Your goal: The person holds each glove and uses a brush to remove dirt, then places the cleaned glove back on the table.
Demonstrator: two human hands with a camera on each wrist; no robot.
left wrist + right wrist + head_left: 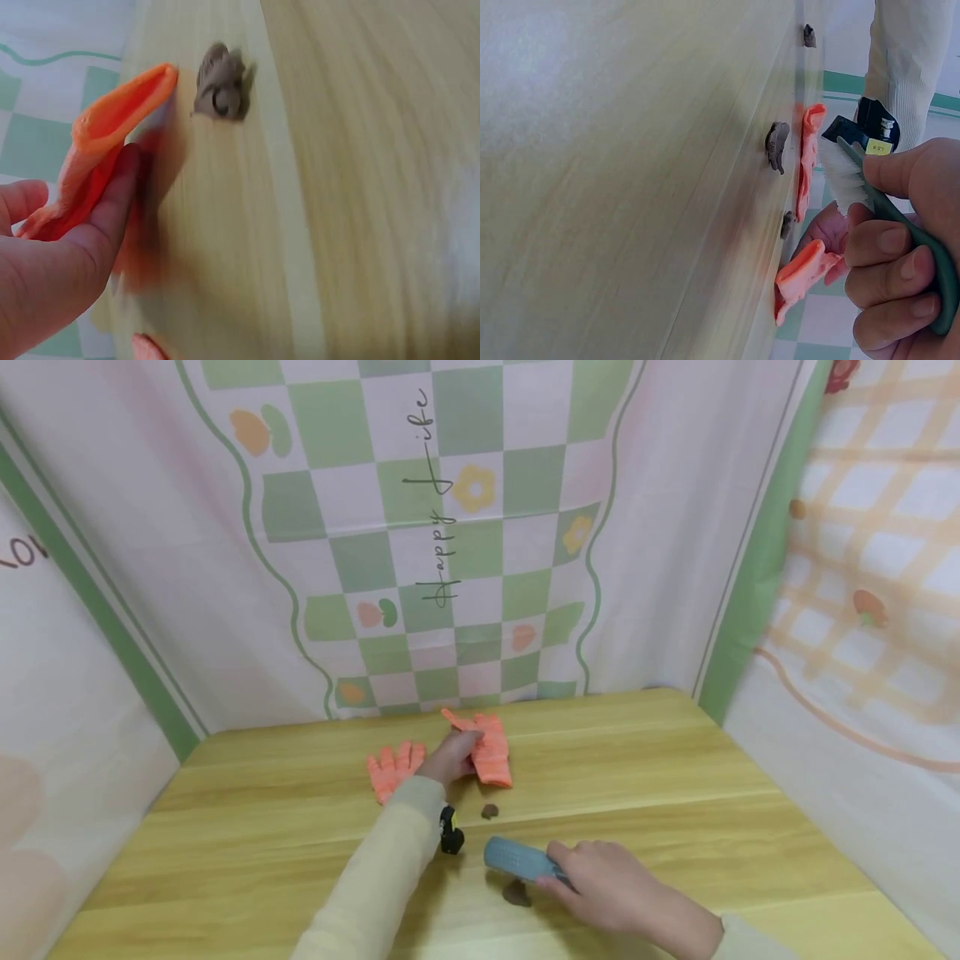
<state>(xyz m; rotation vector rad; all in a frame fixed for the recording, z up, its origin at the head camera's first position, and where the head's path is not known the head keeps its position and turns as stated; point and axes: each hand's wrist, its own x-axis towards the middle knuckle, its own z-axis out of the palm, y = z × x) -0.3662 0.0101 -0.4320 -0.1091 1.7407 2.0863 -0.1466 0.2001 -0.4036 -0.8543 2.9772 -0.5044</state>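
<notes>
My left hand pinches an orange knit glove near the back of the table, with the cuff standing partly open in the left wrist view. A second orange glove lies flat to its left, partly behind my left wrist. My right hand grips a brush by its green handle, thumb along the top. White bristles show in the right wrist view. Below the brush head lies a brown lump. Another brown lump sits just in front of the held glove.
The wood-grain table stands against a green-and-white checked cloth. Further cloths hang at both sides. A third brown lump shows in the right wrist view. A black camera is strapped to my left wrist.
</notes>
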